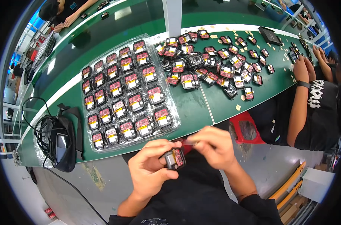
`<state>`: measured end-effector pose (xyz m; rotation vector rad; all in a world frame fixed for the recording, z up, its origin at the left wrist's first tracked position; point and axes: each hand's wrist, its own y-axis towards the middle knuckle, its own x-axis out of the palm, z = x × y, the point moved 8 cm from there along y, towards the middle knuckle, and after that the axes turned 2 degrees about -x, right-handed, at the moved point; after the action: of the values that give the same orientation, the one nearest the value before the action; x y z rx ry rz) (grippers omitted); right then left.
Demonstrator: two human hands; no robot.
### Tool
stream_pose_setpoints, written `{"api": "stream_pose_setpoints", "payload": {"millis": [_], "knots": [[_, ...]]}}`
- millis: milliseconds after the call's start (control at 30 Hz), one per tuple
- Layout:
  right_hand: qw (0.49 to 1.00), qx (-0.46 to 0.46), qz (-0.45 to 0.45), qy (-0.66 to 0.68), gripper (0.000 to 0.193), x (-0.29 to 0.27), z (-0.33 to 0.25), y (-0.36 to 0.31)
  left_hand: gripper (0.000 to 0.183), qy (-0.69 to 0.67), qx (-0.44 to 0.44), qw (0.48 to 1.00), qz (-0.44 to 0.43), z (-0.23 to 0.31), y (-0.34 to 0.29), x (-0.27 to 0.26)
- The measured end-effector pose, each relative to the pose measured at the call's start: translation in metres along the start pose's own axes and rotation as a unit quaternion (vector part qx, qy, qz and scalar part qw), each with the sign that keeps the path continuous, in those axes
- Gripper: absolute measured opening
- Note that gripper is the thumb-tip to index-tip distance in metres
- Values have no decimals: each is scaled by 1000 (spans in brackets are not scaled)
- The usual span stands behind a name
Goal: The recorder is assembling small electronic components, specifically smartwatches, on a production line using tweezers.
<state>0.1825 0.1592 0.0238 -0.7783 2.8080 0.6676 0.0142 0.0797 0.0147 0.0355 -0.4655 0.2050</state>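
Note:
In front of my chest, just off the table edge, my left hand [147, 175] grips a small black watch-like case [175, 159] between thumb and fingers. A red circuit board with a yellow strip and a pale block shows in its open side. Close beside its upper edge, my right hand [216, 148] has its fingers pinched together. A small thin piece [189, 142] sticks out at those fingertips, too blurred to name. Beyond my hands a clear plastic tray [174, 112] holds rows of similar cases, each in its own pocket.
Many loose cases [226, 71] lie heaped on the green table [191, 114], with small yellowish scraps around them. A black bag [67, 157] with cables sits at the left. A black box [270, 36] stands far right. Another person [309, 108] works at the right, near a red stool [245, 129].

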Motion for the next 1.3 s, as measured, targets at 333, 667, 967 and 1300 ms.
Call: {"api": "stream_pose_setpoints", "payload": {"millis": [333, 667, 967, 1300], "knots": [[910, 130, 82, -386, 43, -8, 51, 52, 49, 234, 209, 948, 54, 81, 44, -53], [923, 67, 166, -342, 28, -17, 54, 38, 23, 528, 202, 814, 136, 118, 179, -129], [931, 16, 186, -313, 31, -20, 54, 32, 23, 745, 187, 636, 73, 105, 196, -127], [942, -112, 247, -199, 36, -29, 28, 23, 35, 855, 183, 483, 48, 101, 184, -105]]}}
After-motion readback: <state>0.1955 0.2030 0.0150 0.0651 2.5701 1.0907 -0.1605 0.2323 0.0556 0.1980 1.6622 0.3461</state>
